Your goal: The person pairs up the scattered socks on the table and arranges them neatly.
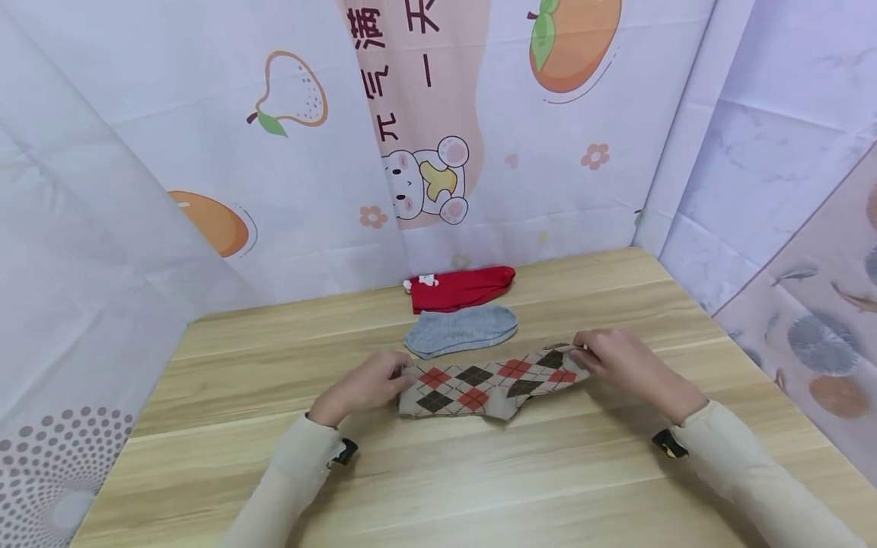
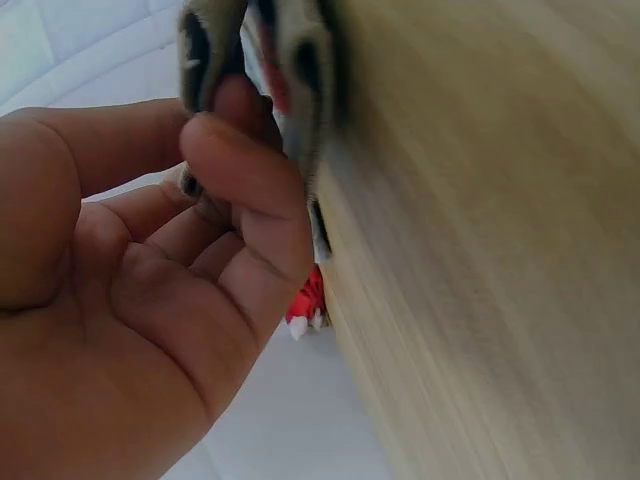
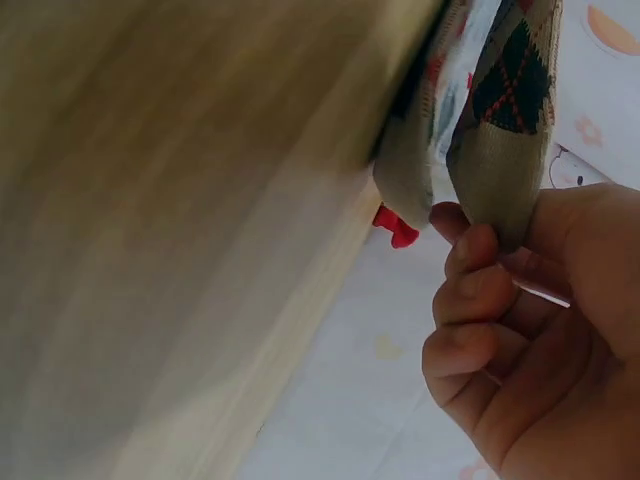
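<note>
A pair of beige argyle socks (image 1: 473, 384) with red and dark diamonds lies crosswise in front of the person, one sock over the other. At its cuff end, the left hand (image 1: 366, 383) pinches the fabric; the left wrist view shows the folded cuff edges (image 2: 310, 80) by its thumb and fingers. The right hand (image 1: 626, 365) pinches the toe end. In the right wrist view, one toe (image 3: 500, 180) is between the fingers and thumb, while the other sock's toe (image 3: 405, 185) hangs apart beside it.
Just behind the argyle socks lie folded grey socks (image 1: 462, 331). Farther back, red socks (image 1: 462, 289) with a white figure sit near the table's far edge. The wooden table (image 1: 274, 472) meets printed curtains (image 1: 308, 190) at the back and sides.
</note>
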### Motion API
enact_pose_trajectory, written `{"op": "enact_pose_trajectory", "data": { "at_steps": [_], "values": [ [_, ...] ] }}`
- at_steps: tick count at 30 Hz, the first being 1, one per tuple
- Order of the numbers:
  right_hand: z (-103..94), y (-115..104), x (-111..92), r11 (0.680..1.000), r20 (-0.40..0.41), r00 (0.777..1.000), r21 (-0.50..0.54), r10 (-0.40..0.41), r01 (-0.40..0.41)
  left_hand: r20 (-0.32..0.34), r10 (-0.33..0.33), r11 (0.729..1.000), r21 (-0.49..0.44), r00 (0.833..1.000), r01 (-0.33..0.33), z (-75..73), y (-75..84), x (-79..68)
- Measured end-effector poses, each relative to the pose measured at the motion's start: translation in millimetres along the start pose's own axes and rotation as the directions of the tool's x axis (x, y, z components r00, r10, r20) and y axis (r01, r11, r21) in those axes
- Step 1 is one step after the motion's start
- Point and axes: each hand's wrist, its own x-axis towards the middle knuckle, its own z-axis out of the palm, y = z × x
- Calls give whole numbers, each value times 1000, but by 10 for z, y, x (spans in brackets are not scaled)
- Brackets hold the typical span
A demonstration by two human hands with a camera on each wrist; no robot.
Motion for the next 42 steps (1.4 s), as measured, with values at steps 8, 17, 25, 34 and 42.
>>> {"op": "enact_pose_trajectory", "data": {
  "at_steps": [8,17,25,34,42],
  "values": [
    [-2,11,4,999,-72,997,-23,40,-42,-99,-69,971,221,993,89,55,132,-31],
    [70,-328,12,975,-111,971,-96,-213,203,-177,184,887,453,967,-86,165,509,-104],
    [238,-548,-77,967,34,968,-46,-249,250,-35,315,868,415,948,-273,367,695,-66],
    [253,-586,-53,969,65,969,-54,-238,241,21,265,855,458,964,-245,428,628,-44],
    [308,-642,-97,955,65,956,-65,-286,290,23,285,870,414,958,-268,446,573,-125]
  ]
}}
